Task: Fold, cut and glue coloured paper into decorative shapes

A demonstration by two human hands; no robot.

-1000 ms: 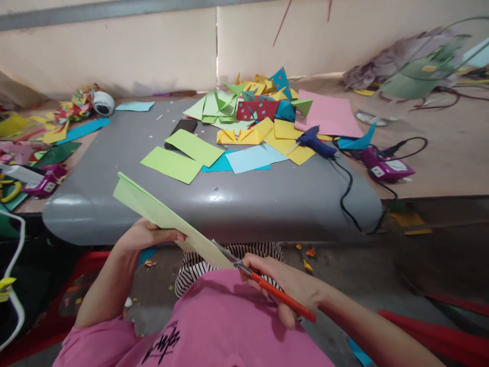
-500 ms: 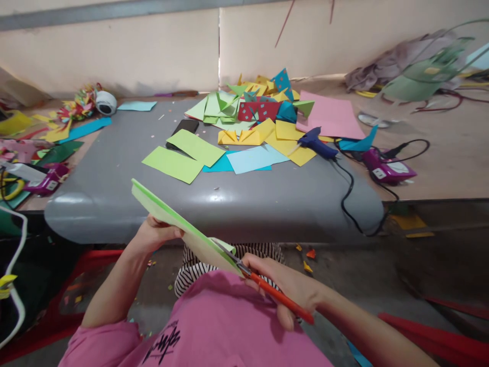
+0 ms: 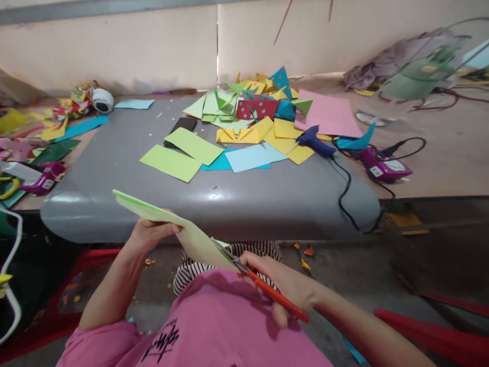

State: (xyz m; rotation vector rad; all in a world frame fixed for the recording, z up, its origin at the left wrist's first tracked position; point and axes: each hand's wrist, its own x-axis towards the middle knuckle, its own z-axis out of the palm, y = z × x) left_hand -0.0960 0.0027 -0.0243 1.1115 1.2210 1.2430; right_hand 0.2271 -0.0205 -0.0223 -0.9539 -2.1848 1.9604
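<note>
My left hand (image 3: 155, 233) pinches a folded light green sheet of paper (image 3: 194, 244) near its middle, thumb on the near face. The sheet slants down to the right, over my lap. My right hand (image 3: 280, 285) is closed round the orange handles of a pair of scissors (image 3: 267, 289). Its blades lie at the sheet's lower right part, with a narrow strip of paper curling up beside them. Beyond my hands, two cut pieces of green paper (image 3: 171, 163) rest on the grey mat (image 3: 126, 173).
A blue glue gun (image 3: 315, 141) lies on yellow paper, its black cord hanging over the mat's front edge. Folded paper shapes (image 3: 219, 106) are piled at the back beside a pink sheet (image 3: 328, 112). Purple power sockets (image 3: 385, 164) stand at the right.
The sheet's far left end has swung lower and to the left, and the paper bends more at my left hand. The scissors stay at the same part of the sheet.
</note>
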